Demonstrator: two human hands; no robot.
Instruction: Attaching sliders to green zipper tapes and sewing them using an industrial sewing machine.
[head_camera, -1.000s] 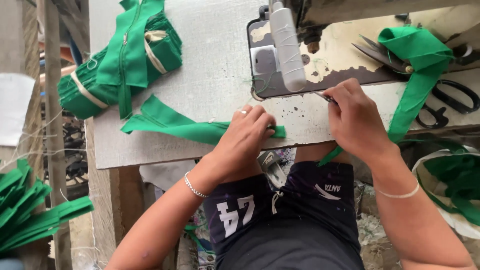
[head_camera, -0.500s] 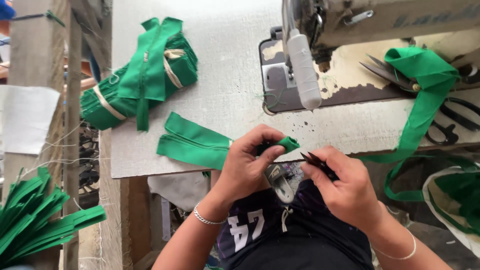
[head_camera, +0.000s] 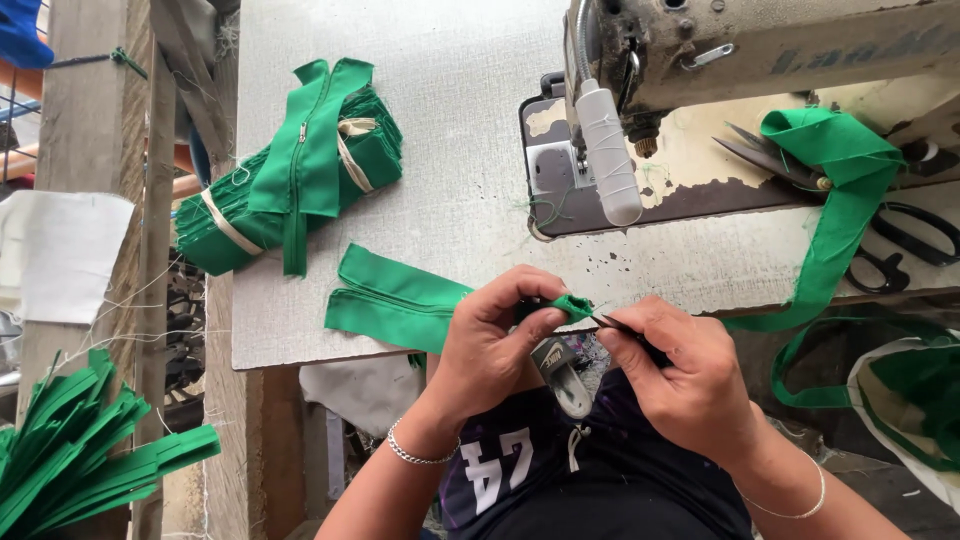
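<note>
Item — green fabric strip (head_camera: 400, 300), lying at the bench (head_camera: 450, 180) front edge in the lower centre of the frame, its right end lifted off the surface; a second ago that end lay flat under the left hand (head_camera: 495, 345), whose fingers are now pinched together on it. Right hand (head_camera: 690, 385) — drawn back from beside the sewing machine (head_camera: 700, 60) to just off the bench edge, fingers closed on a thin dark pointed tool (head_camera: 625, 328), tip touching the held end; the work looks shifted from bench to hand. Also present: tied green bundle (head_camera: 290, 170) upper left; scissors (head_camera: 900, 245) right.
</note>
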